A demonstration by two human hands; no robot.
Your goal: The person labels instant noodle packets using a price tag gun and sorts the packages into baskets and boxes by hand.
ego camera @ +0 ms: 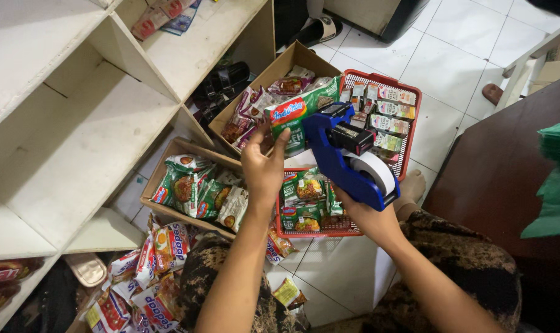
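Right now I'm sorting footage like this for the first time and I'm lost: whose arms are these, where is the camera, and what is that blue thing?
The single picture comes from a camera worn on a person's head, looking down at their own bare arms. The left hand holds up a green noodle packet. The right hand grips a blue label gun with a white roll, its nose against the packet. Below, on the tiled floor, stand cardboard boxes of packets and a red basket of small cartons. White shelves are at the left.

Soft, even indoor light brightens the white floor tiles (452, 68) and shelves (76, 135), without harsh glare. The lower corners fall into dim shadow. Wide-angle distortion bends the edges; focus stays sharp centrally.
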